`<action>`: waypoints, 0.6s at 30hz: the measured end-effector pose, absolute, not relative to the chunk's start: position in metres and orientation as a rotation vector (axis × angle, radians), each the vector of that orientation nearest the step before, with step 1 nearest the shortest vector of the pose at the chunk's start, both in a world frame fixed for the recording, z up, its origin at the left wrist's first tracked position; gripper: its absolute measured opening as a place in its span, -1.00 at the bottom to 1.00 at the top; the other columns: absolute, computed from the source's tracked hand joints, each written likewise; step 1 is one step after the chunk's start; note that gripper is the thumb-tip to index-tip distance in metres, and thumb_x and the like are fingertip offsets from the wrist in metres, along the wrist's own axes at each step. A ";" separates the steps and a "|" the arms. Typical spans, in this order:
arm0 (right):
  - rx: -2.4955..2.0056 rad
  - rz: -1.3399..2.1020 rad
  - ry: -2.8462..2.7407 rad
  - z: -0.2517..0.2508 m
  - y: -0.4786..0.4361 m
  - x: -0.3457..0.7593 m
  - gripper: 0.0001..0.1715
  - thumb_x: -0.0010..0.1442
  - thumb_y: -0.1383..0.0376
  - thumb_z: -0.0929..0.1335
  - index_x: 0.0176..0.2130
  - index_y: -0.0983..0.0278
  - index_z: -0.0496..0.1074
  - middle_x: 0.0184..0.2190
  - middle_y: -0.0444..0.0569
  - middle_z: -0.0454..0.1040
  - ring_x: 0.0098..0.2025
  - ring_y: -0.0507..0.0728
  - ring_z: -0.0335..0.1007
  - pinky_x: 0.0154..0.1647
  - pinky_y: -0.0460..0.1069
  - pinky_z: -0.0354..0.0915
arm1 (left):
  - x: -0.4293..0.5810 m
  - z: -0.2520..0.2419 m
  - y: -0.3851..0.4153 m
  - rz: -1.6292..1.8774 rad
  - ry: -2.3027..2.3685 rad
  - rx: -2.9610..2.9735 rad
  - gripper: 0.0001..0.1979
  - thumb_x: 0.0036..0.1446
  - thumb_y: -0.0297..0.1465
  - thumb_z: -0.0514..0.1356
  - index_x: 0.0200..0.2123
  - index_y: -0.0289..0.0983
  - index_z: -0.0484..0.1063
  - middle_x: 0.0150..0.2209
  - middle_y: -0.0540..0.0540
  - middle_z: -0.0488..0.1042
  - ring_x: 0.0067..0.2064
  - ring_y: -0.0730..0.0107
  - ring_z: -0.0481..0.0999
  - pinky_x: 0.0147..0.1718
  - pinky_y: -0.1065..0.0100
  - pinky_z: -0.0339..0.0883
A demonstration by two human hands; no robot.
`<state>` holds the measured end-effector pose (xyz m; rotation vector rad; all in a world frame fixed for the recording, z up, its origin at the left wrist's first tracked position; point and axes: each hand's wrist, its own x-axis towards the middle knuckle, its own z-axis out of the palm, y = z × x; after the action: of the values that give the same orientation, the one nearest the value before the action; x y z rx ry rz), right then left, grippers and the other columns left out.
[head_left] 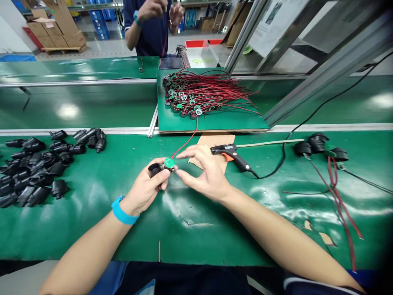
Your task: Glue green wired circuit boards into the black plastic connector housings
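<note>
A black cylindrical part [155, 169] with a small green round board [169, 163] at its right end is held in my left hand [150, 180], fingers closed on it. From the board a red wire [190, 138] runs up toward the wired boards. My right hand [205, 173] is just right of the board, thumb and fingers spread apart, with nothing held between them. A pile of round boards with red wires [196, 92] lies on the raised green board [215, 123] ahead. Black plastic housings [33, 172] lie heaped at the left.
A black glue gun [235, 157] with a pale stick and black cable rests by a cardboard piece [215, 140]. Black parts with wires [319, 143] lie at the right. Across the bench stands a person [150, 32] near a metal frame post [307, 86].
</note>
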<state>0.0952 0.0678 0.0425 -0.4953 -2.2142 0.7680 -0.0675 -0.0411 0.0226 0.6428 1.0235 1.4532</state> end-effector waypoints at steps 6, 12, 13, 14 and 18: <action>-0.209 0.684 -2.480 0.062 0.098 0.079 -0.46 0.28 0.26 0.38 0.23 0.16 0.30 0.11 0.04 0.50 0.19 0.27 0.38 0.38 0.31 0.05 | -0.075 0.029 -0.043 1.585 1.114 0.769 -0.52 -0.04 -0.20 0.52 -0.15 -0.21 0.42 -0.28 0.01 0.52 -0.46 0.57 0.33 -0.48 0.46 0.30; -0.241 0.602 -2.583 0.111 0.067 0.101 -0.85 0.40 0.27 0.32 -0.09 0.19 0.50 -0.28 -0.04 0.57 -0.27 0.12 0.48 -0.21 0.02 0.36 | -0.076 0.028 -0.051 1.852 1.292 1.063 -0.58 0.00 -0.31 0.52 -0.19 -0.20 0.36 -0.15 -0.04 0.58 -0.15 0.40 0.60 -0.15 0.38 0.49; -0.302 0.567 -2.611 0.119 0.057 0.110 -0.84 0.41 0.28 0.31 -0.08 0.19 0.50 -0.28 -0.05 0.56 -0.28 0.11 0.47 -0.25 0.01 0.34 | -0.074 0.029 -0.053 1.893 1.317 1.137 -0.60 0.02 -0.34 0.51 -0.20 -0.20 0.36 -0.15 -0.04 0.59 -0.13 0.38 0.62 -0.13 0.37 0.50; -0.360 0.561 -2.641 0.125 0.046 0.119 -0.81 0.42 0.31 0.29 -0.05 0.19 0.49 -0.27 -0.05 0.56 -0.27 0.11 0.47 -0.25 0.00 0.33 | -0.072 0.030 -0.055 1.931 1.335 1.213 -0.61 0.02 -0.38 0.51 -0.21 -0.21 0.36 -0.16 -0.04 0.60 -0.13 0.38 0.63 -0.13 0.38 0.51; -0.524 0.994 -2.562 0.126 0.017 0.141 -0.71 0.36 0.30 0.37 0.07 0.21 0.47 -0.32 -0.12 0.52 -0.45 0.00 0.31 -0.46 -0.08 0.21 | -0.058 0.036 -0.066 2.007 1.359 1.533 -0.62 -0.01 -0.52 0.50 -0.22 -0.22 0.39 -0.20 -0.03 0.62 -0.13 0.38 0.66 -0.17 0.42 0.53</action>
<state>0.1413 0.0166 0.1260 -0.5240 -2.5622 0.9942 -0.0585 -0.0659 0.0365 1.5335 1.3592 2.0068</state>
